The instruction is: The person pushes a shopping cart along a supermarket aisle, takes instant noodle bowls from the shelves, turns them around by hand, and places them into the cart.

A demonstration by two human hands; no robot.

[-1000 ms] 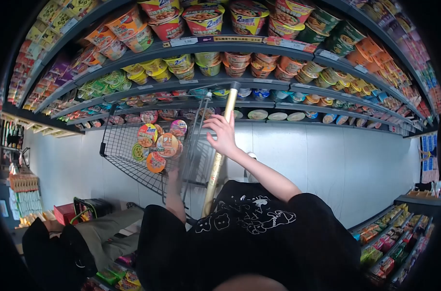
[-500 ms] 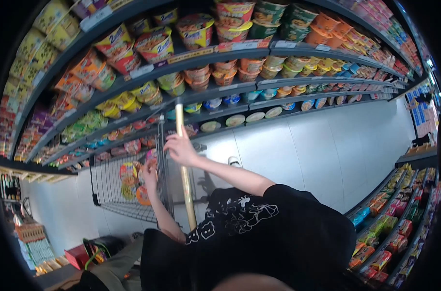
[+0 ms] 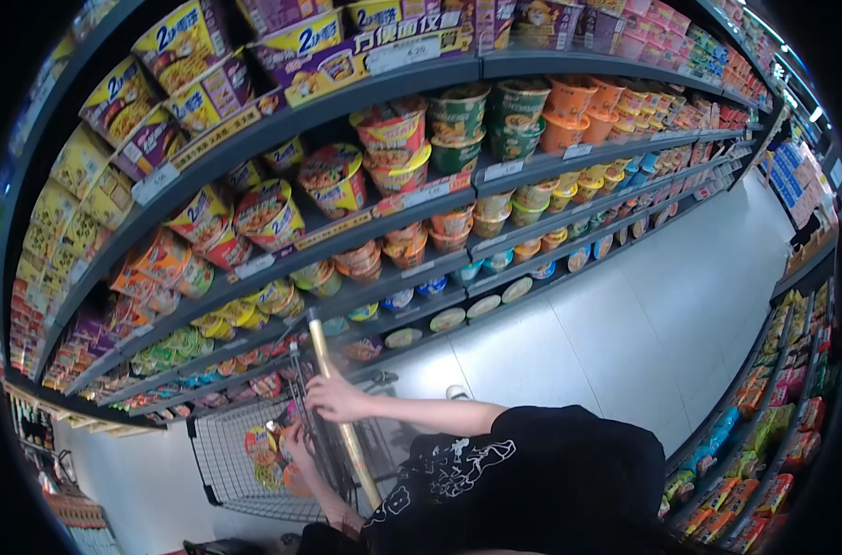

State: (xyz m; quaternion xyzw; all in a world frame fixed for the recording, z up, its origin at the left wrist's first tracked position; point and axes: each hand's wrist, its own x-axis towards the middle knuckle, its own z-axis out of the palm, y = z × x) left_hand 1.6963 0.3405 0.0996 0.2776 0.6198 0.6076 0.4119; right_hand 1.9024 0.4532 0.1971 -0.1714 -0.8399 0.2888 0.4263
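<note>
The right hand (image 3: 336, 400) lies over the gold tubular handle (image 3: 352, 449), the left hand (image 3: 296, 444) by colourful round noodle cups (image 3: 268, 475) inside the dark wire cart (image 3: 208, 493), both grips unclear, so steady handle pressure would help.

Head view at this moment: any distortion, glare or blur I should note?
In the head view, fisheye bending curves the shelves; black fills the corners; pale glare lies on the floor; the left hand looks small and soft, its grip hard to read.
</note>
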